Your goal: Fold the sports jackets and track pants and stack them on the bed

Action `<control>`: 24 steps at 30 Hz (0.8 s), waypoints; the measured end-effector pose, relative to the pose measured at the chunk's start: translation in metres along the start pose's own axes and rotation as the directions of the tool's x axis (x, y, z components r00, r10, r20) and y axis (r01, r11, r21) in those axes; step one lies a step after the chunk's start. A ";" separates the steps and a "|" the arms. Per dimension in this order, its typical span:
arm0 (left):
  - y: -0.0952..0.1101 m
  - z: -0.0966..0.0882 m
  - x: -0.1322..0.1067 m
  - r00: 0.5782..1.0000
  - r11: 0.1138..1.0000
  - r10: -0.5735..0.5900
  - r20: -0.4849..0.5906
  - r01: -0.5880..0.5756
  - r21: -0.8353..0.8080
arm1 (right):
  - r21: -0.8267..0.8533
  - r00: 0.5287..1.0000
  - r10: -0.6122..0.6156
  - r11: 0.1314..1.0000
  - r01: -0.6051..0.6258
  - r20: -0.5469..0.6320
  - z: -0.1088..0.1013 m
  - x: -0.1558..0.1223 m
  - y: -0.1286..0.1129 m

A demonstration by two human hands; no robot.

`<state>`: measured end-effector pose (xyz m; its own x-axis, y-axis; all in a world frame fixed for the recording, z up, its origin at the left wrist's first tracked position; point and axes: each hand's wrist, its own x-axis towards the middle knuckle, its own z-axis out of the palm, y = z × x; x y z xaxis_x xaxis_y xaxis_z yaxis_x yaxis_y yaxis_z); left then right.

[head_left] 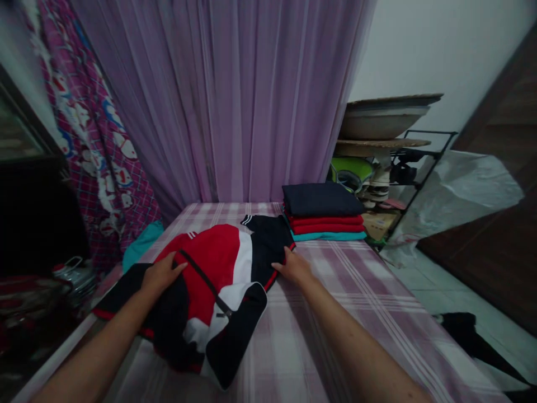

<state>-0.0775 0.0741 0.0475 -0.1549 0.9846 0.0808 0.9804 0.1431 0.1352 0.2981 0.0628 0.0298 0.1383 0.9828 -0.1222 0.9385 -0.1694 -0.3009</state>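
Observation:
A zip-up jacket [216, 252] in red, white and navy lies crumpled across the checked bedding, its dark zipper running diagonally over the front. My left hand [161, 274] grips the jacket's cloth at the left, near a navy part, with the thumb pointing inward. On the opposite side, my right hand [297, 267] pinches the red-trimmed navy edge between thumb and fingers. One navy section folds over toward me in front of the zipper's end. Just beyond my right hand sits a neat stack of folded clothes [325, 201], navy on top, then red, then teal.
The checked cloth [335, 291] covers the flat surface under the jacket. Purple curtains [251, 101] hang behind. A rack [423, 184] with basins and shoes stands at the right, beside a plastic sheet [470, 184]. A teal item [142, 242] and plastic bottle [78, 274] are left.

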 end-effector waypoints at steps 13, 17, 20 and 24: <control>0.063 -0.046 -0.134 0.871 0.902 0.414 0.264 -0.355 -0.245 | -0.132 0.735 -0.286 0.956 0.261 -0.615 -0.140 0.066 -0.077; 0.053 -0.046 -0.101 0.949 0.936 0.292 0.120 -0.258 -0.240 | -0.191 0.879 -0.253 0.963 0.189 -0.404 -0.128 0.066 -0.080; 0.024 -0.027 -0.066 0.990 0.985 0.138 -0.017 -0.139 -0.104 | -0.214 0.947 -0.179 0.969 0.123 -0.265 -0.093 0.055 -0.054; -0.002 0.005 -0.040 0.976 0.990 0.050 0.213 -0.020 -0.142 | -0.166 0.997 -0.014 0.986 0.000 -0.078 -0.046 0.039 -0.012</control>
<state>-0.0725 0.0352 0.0392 -0.0761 0.9893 -0.1248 0.9561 0.1079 0.2723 0.3063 0.1065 0.0722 0.1499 0.9877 -0.0435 0.9781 -0.1546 -0.1393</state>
